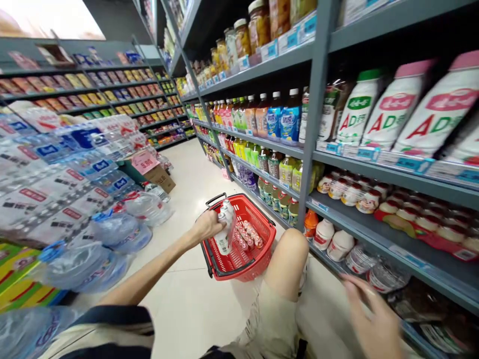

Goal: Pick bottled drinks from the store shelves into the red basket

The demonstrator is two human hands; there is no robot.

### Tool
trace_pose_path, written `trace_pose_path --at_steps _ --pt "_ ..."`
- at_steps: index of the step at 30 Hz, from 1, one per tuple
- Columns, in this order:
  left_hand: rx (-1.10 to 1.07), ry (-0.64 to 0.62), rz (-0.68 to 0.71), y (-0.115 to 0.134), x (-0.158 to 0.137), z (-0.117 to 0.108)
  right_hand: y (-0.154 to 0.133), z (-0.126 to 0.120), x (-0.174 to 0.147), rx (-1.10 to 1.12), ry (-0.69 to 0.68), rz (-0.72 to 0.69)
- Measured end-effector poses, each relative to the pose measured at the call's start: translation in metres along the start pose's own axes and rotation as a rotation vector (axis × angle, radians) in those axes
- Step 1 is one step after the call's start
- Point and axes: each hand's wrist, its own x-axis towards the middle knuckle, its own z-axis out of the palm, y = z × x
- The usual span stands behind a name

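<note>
My left hand (208,225) is closed around a plastic-wrapped pack of white bottles (223,240), held within the opening of a red shopping basket (267,234). Inside the basket, to the right of that pack, lie several small bottles with pink-and-white tops (247,235). The basket has black handles and stands on the floor by my bent knee. My right hand (377,319) is at the lower right, slightly blurred, its fingers apart and nothing visible in them. It is nearest to the bottom shelf, where wrapped white bottles (339,245) stand.
Grey shelving (318,109) rises along my right, with large white AD bottles (391,107) and packs of small drinks (350,192). Water jugs (121,232) and stacked wrapped water packs (56,189) line the left. Floor (187,169) runs between them towards back shelves (86,89).
</note>
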Motion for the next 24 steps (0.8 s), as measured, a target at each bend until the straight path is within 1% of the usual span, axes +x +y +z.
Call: trace_pose_path --at_steps 2,3,4,5,6,7,8,9,10,11,12,13,15,16,17,18,19,20,22,24 --pt "-0.029 -0.031 0.043 0.016 -0.017 -0.039 -0.015 0.051 0.020 0.247 -0.238 0.106" --pt "-0.097 -0.049 0.063 0.026 -0.025 -0.057 -0.026 0.074 0.033 0.389 -0.323 0.136" --pt "-0.189 -0.070 0.086 0.036 -0.033 -0.072 -0.039 0.094 0.047 0.517 -0.350 0.154" --pt "-0.300 -0.090 0.118 0.046 -0.040 -0.084 -0.051 0.107 0.060 0.629 -0.339 0.174" --pt "-0.419 -0.112 0.158 0.057 -0.045 -0.091 -0.061 0.114 0.071 0.730 -0.350 0.204" --pt "-0.527 -0.139 0.207 0.069 -0.049 -0.094 -0.070 0.113 0.079 0.828 -0.365 0.236" --pt "-0.619 -0.173 0.260 0.081 -0.051 -0.094 -0.077 0.107 0.082 0.921 -0.392 0.274" --pt "-0.693 -0.218 0.311 0.092 -0.052 -0.090 -0.081 0.095 0.081 1.003 -0.428 0.315" --pt "-0.745 -0.273 0.355 0.104 -0.052 -0.083 -0.084 0.081 0.076 1.072 -0.450 0.352" --pt "-0.774 -0.332 0.391 0.115 -0.051 -0.075 -0.085 0.064 0.067 1.125 -0.439 0.381" --pt "-0.793 -0.373 0.422 0.126 -0.049 -0.064 -0.085 0.048 0.057 1.158 -0.394 0.401" --pt "-0.819 -0.385 0.451 0.136 -0.047 -0.051 -0.084 0.033 0.046 1.174 -0.323 0.411" --pt "-0.940 -0.339 0.498 0.153 -0.045 -0.019 -0.083 0.007 0.026 1.165 -0.133 0.397" --pt "-1.024 -0.327 0.507 0.161 -0.045 -0.001 -0.081 -0.002 0.019 1.145 -0.038 0.381" --pt "-1.110 -0.340 0.503 0.167 -0.045 0.020 -0.079 -0.010 0.014 1.118 0.042 0.365" --pt "-1.185 -0.380 0.490 0.173 -0.047 0.041 -0.077 -0.017 0.011 1.088 0.110 0.350" --pt "-1.230 -0.451 0.471 0.179 -0.049 0.062 -0.074 -0.024 0.009 1.060 0.166 0.338" --pt "-1.260 -0.495 0.454 0.185 -0.052 0.082 -0.070 -0.030 0.009 1.035 0.207 0.332" --pt "-1.289 -0.537 0.434 0.199 -0.059 0.114 -0.062 -0.042 0.009 0.997 0.249 0.330" --pt "-1.314 -0.569 0.425 0.215 -0.064 0.133 -0.052 -0.056 0.010 0.970 0.247 0.330"
